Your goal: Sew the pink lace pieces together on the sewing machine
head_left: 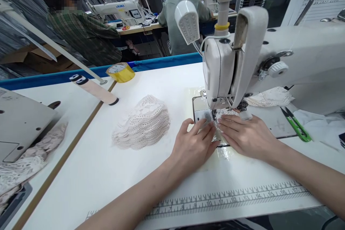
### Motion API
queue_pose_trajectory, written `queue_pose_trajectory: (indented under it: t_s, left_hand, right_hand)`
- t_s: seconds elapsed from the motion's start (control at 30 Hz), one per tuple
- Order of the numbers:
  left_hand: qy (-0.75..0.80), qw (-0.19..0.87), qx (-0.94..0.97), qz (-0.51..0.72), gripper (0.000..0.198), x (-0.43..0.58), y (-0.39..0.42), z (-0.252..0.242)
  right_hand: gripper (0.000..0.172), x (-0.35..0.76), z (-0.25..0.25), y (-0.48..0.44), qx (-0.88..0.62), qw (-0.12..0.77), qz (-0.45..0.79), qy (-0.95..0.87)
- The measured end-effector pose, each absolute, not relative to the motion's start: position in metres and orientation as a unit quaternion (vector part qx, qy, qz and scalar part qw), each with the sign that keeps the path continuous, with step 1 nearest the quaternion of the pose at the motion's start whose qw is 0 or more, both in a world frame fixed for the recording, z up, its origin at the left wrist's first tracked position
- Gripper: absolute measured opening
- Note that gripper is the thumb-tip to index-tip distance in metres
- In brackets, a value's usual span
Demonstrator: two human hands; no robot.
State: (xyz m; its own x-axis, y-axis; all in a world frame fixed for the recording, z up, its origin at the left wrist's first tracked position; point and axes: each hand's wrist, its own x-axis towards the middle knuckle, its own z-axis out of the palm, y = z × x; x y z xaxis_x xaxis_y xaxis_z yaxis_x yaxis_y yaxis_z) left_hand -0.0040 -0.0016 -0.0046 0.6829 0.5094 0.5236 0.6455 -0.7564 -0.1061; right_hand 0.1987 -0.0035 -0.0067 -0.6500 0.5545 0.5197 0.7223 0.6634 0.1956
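Note:
A white lace piece (228,112) lies under the needle area of a white sewing machine (219,68), mostly covered by fingers. My left hand (195,140) rests on the metal plate left of the needle, fingers apart and slightly bent, their tips by the lace edge. Flat on the lace to the right of the needle lies my right hand (246,134), fingers stretched out. Left of the machine sits a fanned stack of pale lace pieces (144,124). More lace (271,97) lies behind my right hand, under the machine arm.
Green thread snips (298,125) lie at the right beside white cloth (320,125). A yellow tape roll (121,72) and a beige thread cone (94,90) are at the back left. A printed ruler (221,203) runs along the front edge. Two people sit at machines beyond.

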Motion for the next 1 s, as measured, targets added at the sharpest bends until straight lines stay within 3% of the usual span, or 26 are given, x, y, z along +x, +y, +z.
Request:
queue_pose_trajectory:
  t_s: [1.0]
  left_hand:
    - [-0.345, 0.113, -0.902, -0.234, 0.028, -0.005, 0.018, -0.009]
  right_hand:
    - [0.031, 0.199, -0.006, 0.003, -0.383, 0.185, -0.210, -0.880]
